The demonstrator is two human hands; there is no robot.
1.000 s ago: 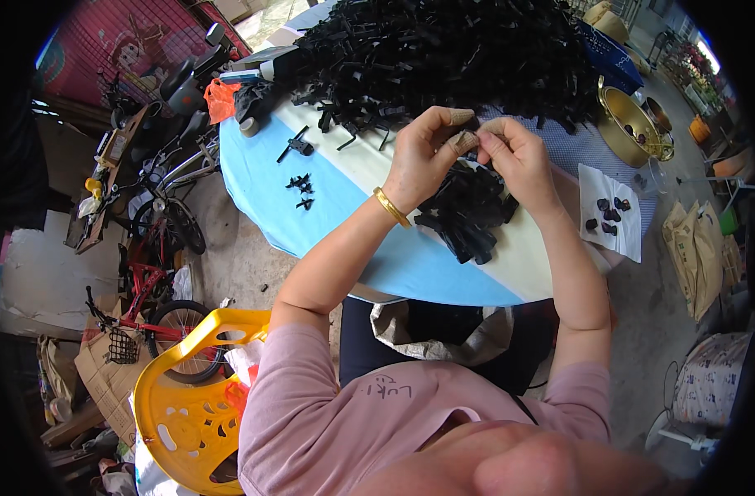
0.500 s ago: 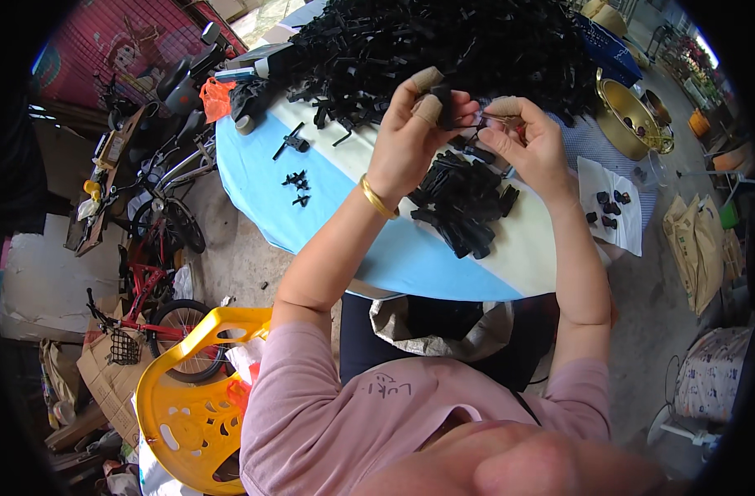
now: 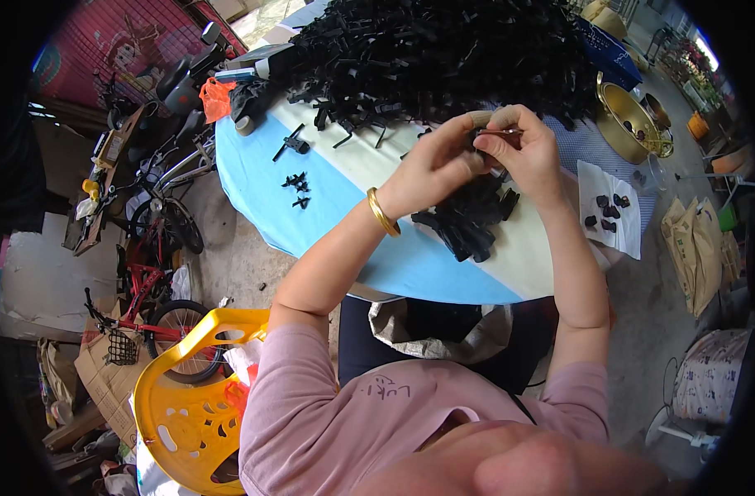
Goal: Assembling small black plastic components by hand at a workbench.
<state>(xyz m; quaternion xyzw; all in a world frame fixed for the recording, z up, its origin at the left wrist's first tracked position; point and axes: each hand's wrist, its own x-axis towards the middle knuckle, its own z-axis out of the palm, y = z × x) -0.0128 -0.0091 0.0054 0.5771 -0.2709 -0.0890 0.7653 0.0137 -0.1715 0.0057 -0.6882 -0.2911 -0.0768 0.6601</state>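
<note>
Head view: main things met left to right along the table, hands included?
Orange bag → small round grey item → cross-shaped black piece → left hand → right hand → white sheet.

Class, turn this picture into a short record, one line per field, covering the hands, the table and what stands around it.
Left hand: over the table, fingertips partly hidden
Right hand: pinches a reddish item, too small to identify
Tabletop: blue and cream stripes
Far side: large black pile
Near the hands: smaller black heap
Table's right: white sheet bearing dark pieces; gold pot beyond
Left wrist: gold bangle
Floor, left: yellow chair, red bicycle
</note>
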